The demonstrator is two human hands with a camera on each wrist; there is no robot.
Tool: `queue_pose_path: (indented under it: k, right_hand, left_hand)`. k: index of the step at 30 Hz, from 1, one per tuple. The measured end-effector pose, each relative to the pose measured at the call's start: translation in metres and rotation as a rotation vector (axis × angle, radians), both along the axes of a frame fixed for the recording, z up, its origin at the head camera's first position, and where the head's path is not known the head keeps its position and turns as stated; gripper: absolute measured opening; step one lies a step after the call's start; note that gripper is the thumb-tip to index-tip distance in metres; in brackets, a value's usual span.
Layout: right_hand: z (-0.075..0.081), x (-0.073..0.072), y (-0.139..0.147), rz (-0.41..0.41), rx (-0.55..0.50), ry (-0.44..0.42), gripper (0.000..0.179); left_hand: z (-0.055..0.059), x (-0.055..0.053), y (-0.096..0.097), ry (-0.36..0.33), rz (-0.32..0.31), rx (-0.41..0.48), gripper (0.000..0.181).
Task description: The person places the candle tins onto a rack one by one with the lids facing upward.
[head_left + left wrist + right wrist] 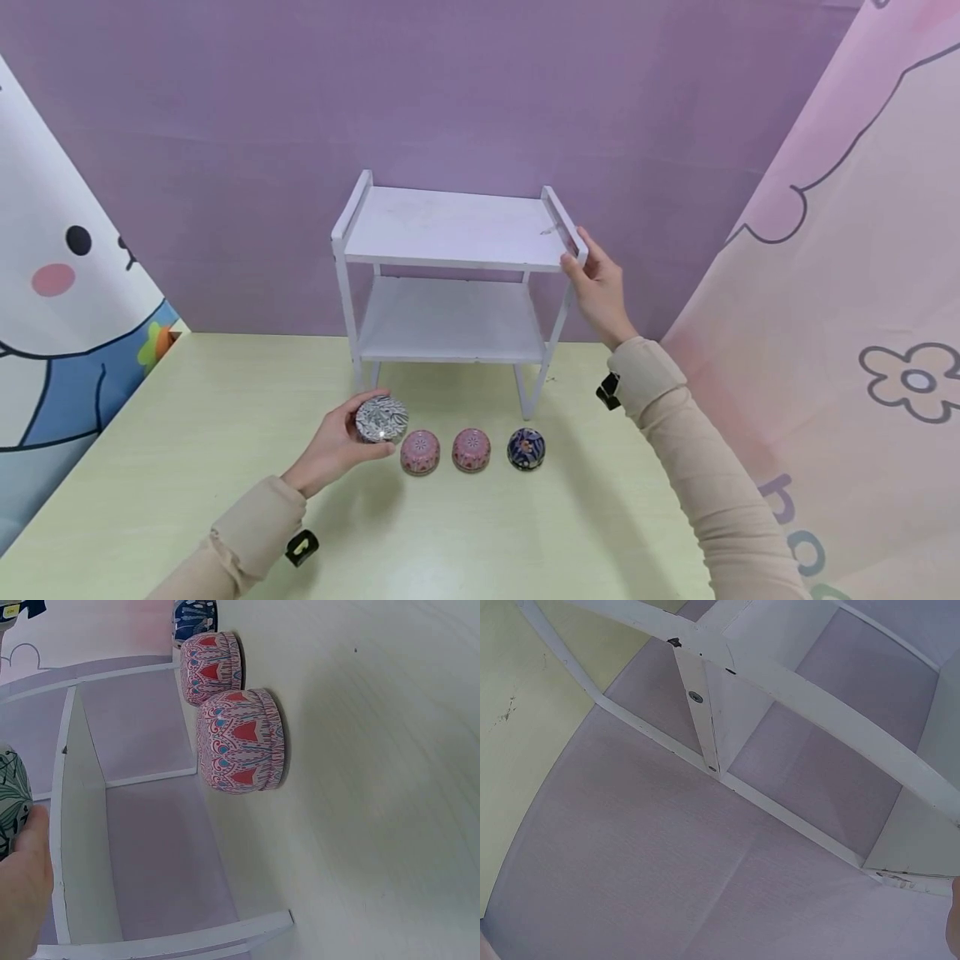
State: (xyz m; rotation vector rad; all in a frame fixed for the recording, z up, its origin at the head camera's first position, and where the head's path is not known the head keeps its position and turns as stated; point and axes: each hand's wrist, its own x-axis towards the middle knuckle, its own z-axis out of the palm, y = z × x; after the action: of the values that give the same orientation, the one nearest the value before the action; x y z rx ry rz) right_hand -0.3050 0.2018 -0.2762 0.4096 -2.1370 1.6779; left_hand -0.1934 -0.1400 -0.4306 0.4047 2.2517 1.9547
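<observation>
My left hand point(337, 446) grips a round tin point(382, 419) with a black-and-white leafy pattern, raised above the table in front of the rack's left leg. In the left wrist view the patterned tin point(12, 799) shows only in part at the left edge. My right hand point(600, 292) holds the right front corner of a white two-tier rack point(442, 225), thumb at the top shelf's front edge. Two pink patterned tins point(420, 452) and a dark blue floral tin point(527, 449) stand in a row on the table before the rack.
The pale yellow table point(465, 542) runs up to a purple backdrop point(465, 92). The rack's lower shelf point(453, 321) bears nothing. Printed cartoon panels stand at left and right. Black straps hang at both sleeve cuffs.
</observation>
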Motion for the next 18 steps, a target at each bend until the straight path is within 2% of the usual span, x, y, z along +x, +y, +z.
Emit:
queue_pose_path:
  k: [9,18]
  right_hand:
    - [0.000,-0.001,0.000,0.000,-0.007,-0.008,0.056]
    - [0.000,0.001,0.000,-0.004,-0.014,-0.027,0.056]
  left_hand:
    - [0.008,-0.001,0.002,-0.019,-0.024,-0.020,0.077]
    - [0.027,0.000,0.013,0.008,0.006,-0.125,0.074]
